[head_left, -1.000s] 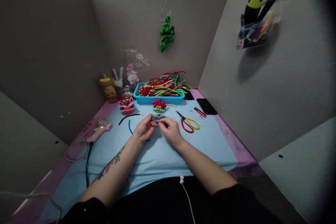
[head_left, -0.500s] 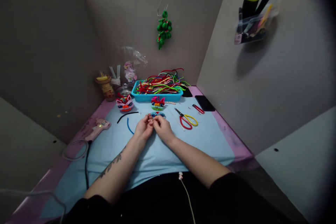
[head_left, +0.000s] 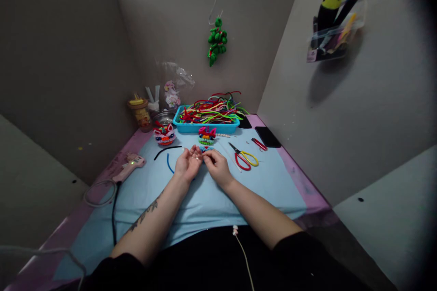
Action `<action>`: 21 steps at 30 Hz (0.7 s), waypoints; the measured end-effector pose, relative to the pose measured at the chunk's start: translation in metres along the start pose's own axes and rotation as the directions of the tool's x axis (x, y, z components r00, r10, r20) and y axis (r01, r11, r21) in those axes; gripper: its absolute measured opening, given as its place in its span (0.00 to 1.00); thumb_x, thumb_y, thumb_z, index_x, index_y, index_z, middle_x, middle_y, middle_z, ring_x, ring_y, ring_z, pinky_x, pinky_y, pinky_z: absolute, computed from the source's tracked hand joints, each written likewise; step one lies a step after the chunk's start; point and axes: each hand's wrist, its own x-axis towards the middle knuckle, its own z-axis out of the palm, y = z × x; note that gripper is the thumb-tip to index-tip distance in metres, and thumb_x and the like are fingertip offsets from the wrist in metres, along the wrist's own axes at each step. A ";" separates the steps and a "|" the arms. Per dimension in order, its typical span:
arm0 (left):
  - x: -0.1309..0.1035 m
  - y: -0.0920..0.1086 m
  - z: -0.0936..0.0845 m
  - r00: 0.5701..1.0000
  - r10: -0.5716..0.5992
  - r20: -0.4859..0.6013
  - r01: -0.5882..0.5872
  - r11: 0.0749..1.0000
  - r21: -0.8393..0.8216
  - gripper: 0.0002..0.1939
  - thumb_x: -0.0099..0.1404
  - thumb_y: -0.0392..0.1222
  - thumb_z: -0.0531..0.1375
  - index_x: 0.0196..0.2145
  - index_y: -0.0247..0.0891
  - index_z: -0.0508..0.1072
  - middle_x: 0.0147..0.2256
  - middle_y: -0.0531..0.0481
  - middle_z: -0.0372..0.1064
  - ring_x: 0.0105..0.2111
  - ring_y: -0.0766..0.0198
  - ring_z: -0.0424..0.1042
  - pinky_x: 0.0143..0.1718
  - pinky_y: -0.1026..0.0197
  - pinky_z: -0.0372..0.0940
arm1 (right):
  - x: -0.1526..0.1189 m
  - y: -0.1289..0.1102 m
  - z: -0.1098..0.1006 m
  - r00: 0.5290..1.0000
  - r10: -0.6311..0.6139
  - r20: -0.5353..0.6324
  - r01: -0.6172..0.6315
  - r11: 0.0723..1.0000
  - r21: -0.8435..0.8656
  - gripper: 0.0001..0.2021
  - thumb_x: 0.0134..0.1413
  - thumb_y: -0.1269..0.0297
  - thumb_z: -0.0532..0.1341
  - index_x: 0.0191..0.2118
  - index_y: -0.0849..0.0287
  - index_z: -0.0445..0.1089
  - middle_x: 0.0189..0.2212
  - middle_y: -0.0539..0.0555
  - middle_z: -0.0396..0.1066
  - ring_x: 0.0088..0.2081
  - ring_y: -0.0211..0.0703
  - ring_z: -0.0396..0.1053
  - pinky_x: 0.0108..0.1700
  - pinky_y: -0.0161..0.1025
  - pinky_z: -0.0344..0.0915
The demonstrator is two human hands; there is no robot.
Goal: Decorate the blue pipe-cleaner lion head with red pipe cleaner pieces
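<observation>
Presently, at far left, a pink glue gun (head_left: 128,169) lies on the cloth (head_left: 273,191); right of it sit a pink-and-red beast head (head_left: 165,137), a black strip (head_left: 166,149) and a blue strip (head_left: 168,163). The left hand (head_left: 187,164) is palm up and slightly cupped, fingers extended and uncurled, small pale specks (head_left: 197,158) showing on it. The blue piece (head_left: 206,148) rests just beyond the hands, partly hidden by them. The right hand (head_left: 217,167) is knuckles up, fingers bent toward the thumb beside the left fingertips; whether they grip anything cannot be told. Further right lie scissors (head_left: 243,158), blades apart. Compared with half a second ago, the right fingertips have drawn off the left palm, which is now more exposed.
</observation>
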 end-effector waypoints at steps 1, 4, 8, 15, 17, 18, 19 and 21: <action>-0.002 0.001 0.001 0.999 0.013 0.041 -0.012 1.000 -0.027 0.19 0.70 0.44 0.43 0.38 0.30 0.69 0.31 0.41 0.70 0.32 0.61 0.74 0.30 0.62 0.71 | -0.001 -0.001 -0.003 1.000 -0.013 -0.009 0.012 0.999 -0.030 0.07 0.57 0.68 0.54 0.33 0.58 0.70 0.29 0.52 0.69 0.32 0.40 0.67 0.36 0.36 0.64; -0.007 0.005 0.002 0.989 0.029 0.143 -0.016 0.996 -0.093 0.26 0.70 0.52 0.40 0.45 0.27 0.67 0.39 0.36 0.71 0.42 0.53 0.73 0.38 0.54 0.71 | -0.006 -0.002 -0.009 0.998 -0.063 0.008 0.063 0.988 -0.137 0.07 0.56 0.69 0.54 0.33 0.58 0.70 0.27 0.52 0.69 0.29 0.39 0.66 0.34 0.35 0.63; -0.008 0.008 0.000 0.986 0.024 0.163 -0.005 0.994 -0.113 0.32 0.68 0.57 0.39 0.50 0.26 0.64 0.42 0.33 0.70 0.47 0.50 0.71 0.41 0.50 0.70 | -0.010 0.001 -0.010 0.995 -0.099 0.035 0.104 0.953 -0.283 0.08 0.55 0.70 0.53 0.32 0.58 0.70 0.26 0.52 0.71 0.29 0.39 0.67 0.34 0.35 0.62; -0.009 0.008 -0.003 0.987 0.031 0.157 -0.025 0.999 -0.039 0.36 0.67 0.61 0.36 0.51 0.29 0.65 0.46 0.32 0.68 0.51 0.47 0.68 0.40 0.48 0.69 | -0.011 0.005 -0.010 0.981 -0.168 0.098 0.194 0.877 -0.440 0.09 0.56 0.70 0.53 0.33 0.58 0.70 0.28 0.52 0.73 0.31 0.40 0.69 0.37 0.36 0.62; -0.010 0.007 -0.003 0.987 0.023 0.161 -0.019 0.999 -0.025 0.36 0.66 0.61 0.36 0.51 0.29 0.65 0.46 0.32 0.68 0.51 0.47 0.67 0.40 0.48 0.69 | -0.011 0.005 -0.009 0.977 -0.179 0.113 0.211 0.858 -0.468 0.09 0.57 0.70 0.53 0.33 0.58 0.70 0.28 0.53 0.73 0.32 0.40 0.69 0.38 0.36 0.62; -0.010 0.006 -0.003 0.986 0.020 0.164 -0.017 1.000 -0.022 0.36 0.66 0.61 0.36 0.51 0.28 0.65 0.46 0.33 0.69 0.51 0.47 0.67 0.40 0.48 0.69 | -0.011 0.005 -0.009 0.976 -0.181 0.119 0.216 0.851 -0.480 0.09 0.57 0.70 0.53 0.33 0.58 0.71 0.28 0.53 0.73 0.32 0.41 0.69 0.38 0.36 0.62; -0.010 0.006 -0.003 0.986 0.019 0.166 -0.016 1.000 -0.019 0.36 0.66 0.61 0.36 0.50 0.28 0.66 0.45 0.33 0.69 0.51 0.47 0.68 0.40 0.48 0.69 | -0.010 0.004 -0.008 0.976 -0.181 0.124 0.219 0.845 -0.489 0.09 0.57 0.70 0.53 0.33 0.58 0.71 0.28 0.53 0.73 0.32 0.41 0.69 0.38 0.36 0.61; -0.010 0.005 -0.003 0.985 0.017 0.171 -0.015 1.000 -0.011 0.36 0.66 0.61 0.36 0.50 0.28 0.66 0.45 0.33 0.69 0.50 0.47 0.68 0.40 0.49 0.69 | -0.010 0.004 -0.008 0.976 -0.177 0.127 0.217 0.839 -0.498 0.09 0.57 0.70 0.53 0.33 0.58 0.71 0.28 0.53 0.73 0.33 0.41 0.70 0.39 0.36 0.61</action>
